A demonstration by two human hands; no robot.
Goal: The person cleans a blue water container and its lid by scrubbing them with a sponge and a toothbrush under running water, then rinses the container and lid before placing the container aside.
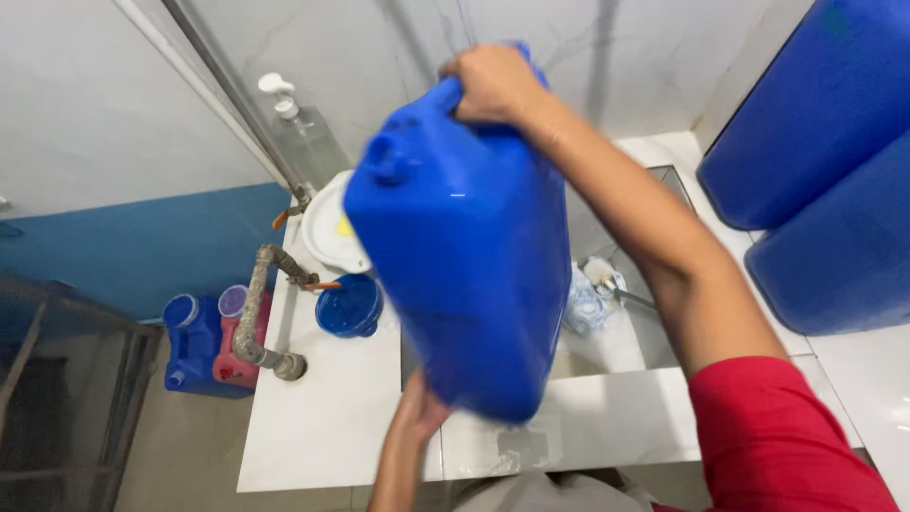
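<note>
Blue jug (464,246) tilted over sink (616,351), long axis running from my right hand (493,83) clamped on its top handle down to my left hand (417,412) cupping its base.

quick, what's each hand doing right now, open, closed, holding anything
Right hand: closed on the handle at the top of the blue jug.
Left hand: under the jug's bottom, propping it; fingers hidden, so open or closed cannot be told.

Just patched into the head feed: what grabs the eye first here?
A big blue jerrycan fills the centre, tilted over the sink, the right hand gripping its top handle and the left hand under its base. Two large blue drums stand stacked at the right; a white plate lies on the counter at left.
</note>
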